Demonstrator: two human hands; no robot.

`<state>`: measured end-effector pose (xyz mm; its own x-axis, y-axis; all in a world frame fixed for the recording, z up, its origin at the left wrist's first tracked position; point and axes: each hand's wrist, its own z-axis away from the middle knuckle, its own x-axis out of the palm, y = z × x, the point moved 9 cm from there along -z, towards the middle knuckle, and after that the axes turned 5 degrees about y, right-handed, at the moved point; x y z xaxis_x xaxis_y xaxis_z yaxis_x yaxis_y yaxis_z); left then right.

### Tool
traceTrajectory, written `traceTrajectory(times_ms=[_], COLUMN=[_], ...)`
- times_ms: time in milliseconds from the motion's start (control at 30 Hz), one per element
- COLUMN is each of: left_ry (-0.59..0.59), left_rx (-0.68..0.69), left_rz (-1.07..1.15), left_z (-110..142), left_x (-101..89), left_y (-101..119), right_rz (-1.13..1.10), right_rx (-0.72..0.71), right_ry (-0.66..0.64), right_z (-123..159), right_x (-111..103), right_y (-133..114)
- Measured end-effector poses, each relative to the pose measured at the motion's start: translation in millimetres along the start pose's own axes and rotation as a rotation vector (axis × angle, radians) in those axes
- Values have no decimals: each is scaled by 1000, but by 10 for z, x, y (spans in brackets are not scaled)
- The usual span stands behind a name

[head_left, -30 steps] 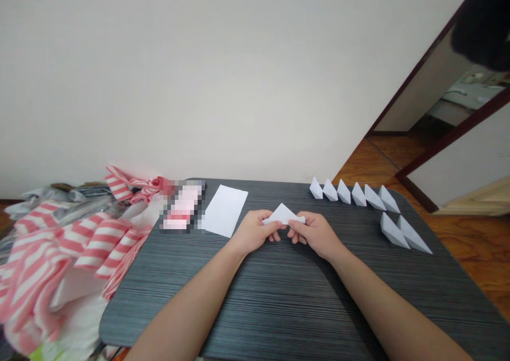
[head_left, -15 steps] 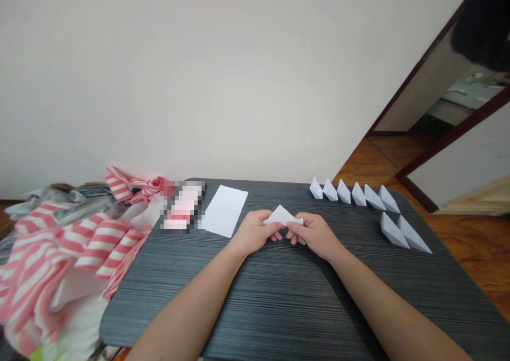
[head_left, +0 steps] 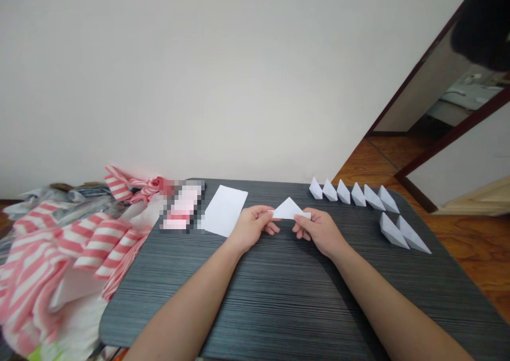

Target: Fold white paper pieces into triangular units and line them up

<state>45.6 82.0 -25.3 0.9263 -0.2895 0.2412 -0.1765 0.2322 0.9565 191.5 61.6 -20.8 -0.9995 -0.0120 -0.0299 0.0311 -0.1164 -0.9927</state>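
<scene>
Over at the left of the dark grained table [head_left: 239, 318], pink-and-white striped cloth [head_left: 79, 249] heaps up beside a pink item [head_left: 182, 207] too blurred to make out, and a flat sheet of white paper [head_left: 225, 210] lies just past it. The person's forearms angle inward across the table, the left hand [head_left: 251, 228] pinching one corner of a folded white paper triangle [head_left: 289, 209] between thumb and bent fingers, and the right hand [head_left: 321, 232] pinching the opposite corner, holding it between them over the table. Further right, six folded paper boats [head_left: 342, 192] stand in a row near the far edge, with two more boats [head_left: 402, 232] just in front.
</scene>
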Motion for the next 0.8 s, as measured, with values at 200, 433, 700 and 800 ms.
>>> traceTrajectory(times_ms=[200,433,700,800], left_ry=[75,16,6,-32], left_rx=[34,91,121,171], left_rz=[27,-164,-183,-166], left_z=[-23,29,23,48], left_x=[-83,-14,10,77], left_y=[11,77,80,133], right_rz=[-35,21,23,63], right_rx=[5,16,-27,-52], right_ry=[37,-2,82,93], right_z=[-39,-10,-39,-44], right_x=[-48,-18,-84,-105], right_y=[53,35,29,25])
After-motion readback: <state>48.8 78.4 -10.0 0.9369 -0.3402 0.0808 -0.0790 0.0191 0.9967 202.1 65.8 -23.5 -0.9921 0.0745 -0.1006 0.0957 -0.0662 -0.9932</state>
